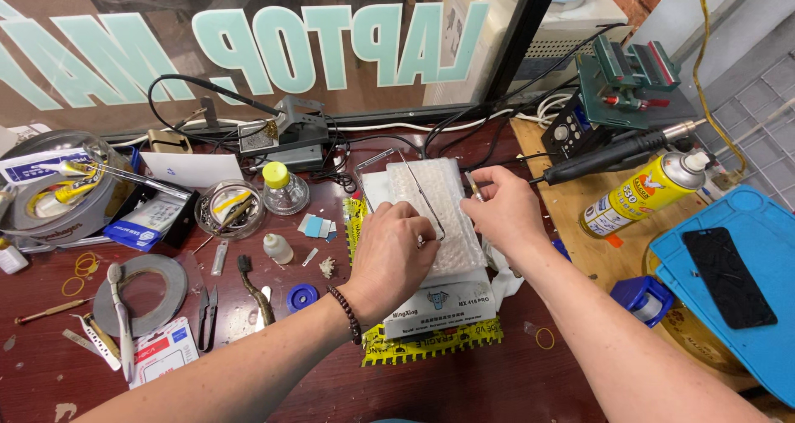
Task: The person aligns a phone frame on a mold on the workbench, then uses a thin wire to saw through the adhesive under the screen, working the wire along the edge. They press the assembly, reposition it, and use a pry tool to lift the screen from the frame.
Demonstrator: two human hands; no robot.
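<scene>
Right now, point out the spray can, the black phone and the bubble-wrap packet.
Spray can (642, 193), head view, on the yellow body.
Black phone (729, 276), head view, mid-screen, on the blue mat.
Bubble-wrap packet (431, 187), head view, upper part between the hands.

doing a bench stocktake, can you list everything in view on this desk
bubble-wrapped flat package: one, clear over white, centre, under both hands
yellow tape strip: one, yellow and black, beneath package's near edge
spray can: one, yellow, lying right of package
blue mat: one, far right, carrying a dark phone screen
tape roll: one, grey, left
small bottle: one, clear, yellow cap, behind centre
glass dish: one, clear, holding small parts
tweezers: one, silver, lower left
left hand: one, pressing on package
right hand: one, pinching package's right edge
</scene>
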